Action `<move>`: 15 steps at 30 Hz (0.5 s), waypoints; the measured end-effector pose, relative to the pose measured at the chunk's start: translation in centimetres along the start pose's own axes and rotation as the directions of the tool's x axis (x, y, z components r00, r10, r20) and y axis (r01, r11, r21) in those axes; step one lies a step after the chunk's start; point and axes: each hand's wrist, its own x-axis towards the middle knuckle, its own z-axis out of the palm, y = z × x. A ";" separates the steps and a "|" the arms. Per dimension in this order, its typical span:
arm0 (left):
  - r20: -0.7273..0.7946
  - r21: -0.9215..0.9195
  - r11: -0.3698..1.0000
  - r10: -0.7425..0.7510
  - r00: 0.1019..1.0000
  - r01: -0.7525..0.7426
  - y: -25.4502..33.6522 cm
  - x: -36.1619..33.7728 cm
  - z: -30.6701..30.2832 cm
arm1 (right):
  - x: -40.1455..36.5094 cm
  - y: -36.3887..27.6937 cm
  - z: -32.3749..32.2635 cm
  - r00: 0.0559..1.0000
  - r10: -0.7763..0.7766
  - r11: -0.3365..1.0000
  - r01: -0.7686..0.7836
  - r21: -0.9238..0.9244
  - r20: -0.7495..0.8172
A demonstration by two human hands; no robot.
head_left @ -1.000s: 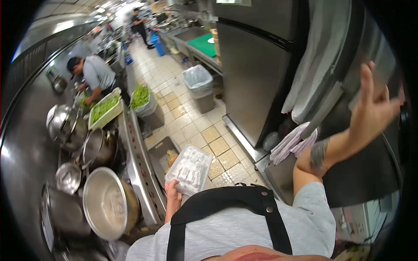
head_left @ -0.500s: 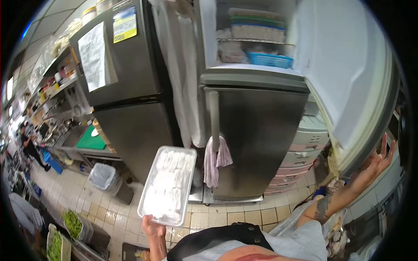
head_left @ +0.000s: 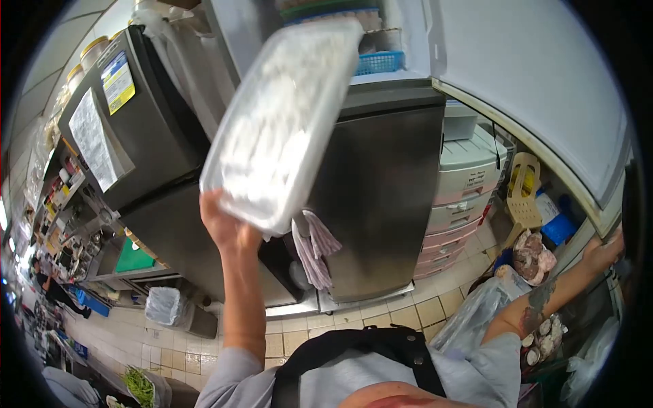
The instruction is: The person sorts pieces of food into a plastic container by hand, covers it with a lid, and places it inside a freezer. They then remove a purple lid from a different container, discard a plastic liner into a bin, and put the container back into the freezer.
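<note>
At the far left, a green cutting board [head_left: 132,258] was seen lying on a steel bench [head_left: 102,275], and a bin [head_left: 166,307] lined with a plastic bag stood on the tiled floor [head_left: 381,316] just beside it. Above them a dark refrigerator [head_left: 160,160] was seen, with a sheet of paper [head_left: 94,139] and a yellow label [head_left: 117,83] stuck to its side. Right of it, the left hand [head_left: 228,228] was lifted overhead, and its fingers [head_left: 207,204] were clenched on the lower edge of a plastic tray [head_left: 252,204]. The tray, filled with pale, blurred contents, was held tilted, high in front of the second refrigerator [head_left: 377,197], with its far end at the open upper compartment. A striped cloth [head_left: 313,248] was hung on that refrigerator's lower door, just below the tray. A blue basket [head_left: 379,62] was seen inside the upper compartment. Further right, a stack of pale plastic drawers [head_left: 462,183] was set against the refrigerator's side, with a yellow plastic item [head_left: 524,187] near it. The white upper door [head_left: 537,88] was swung wide open over them. At the far right, the right hand [head_left: 602,251] was stretched out to the lower edge of that door; whether its fingers were closed on it could not be told, as they were hidden at the dark rim of the view.
</note>
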 end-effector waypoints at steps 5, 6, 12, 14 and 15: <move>0.123 -0.120 0.981 -0.135 0.983 0.150 -0.2 15.0 6.7 | 3.1 5.8 -5.1 0.976 -0.217 0.951 0.209 -0.227 -0.013; -0.045 -0.032 0.998 -0.051 0.998 0.050 -1.5 16.5 10.4 | 3.1 5.5 -4.8 0.957 -0.288 0.916 0.284 -0.283 0.028; 0.267 0.395 0.918 -0.146 0.952 0.030 -5.1 32.3 18.7 | 4.6 2.7 -1.5 0.502 -0.625 0.290 0.861 -0.418 0.598; 0.275 0.443 0.896 -0.151 0.950 0.014 -7.5 35.1 21.1 | 5.0 2.4 -1.1 0.389 -0.609 0.153 0.913 -0.379 0.691; 0.282 0.461 0.888 -0.151 0.947 0.004 -8.6 36.4 22.1 | 4.9 2.5 -1.3 0.360 -0.605 0.111 0.921 -0.373 0.710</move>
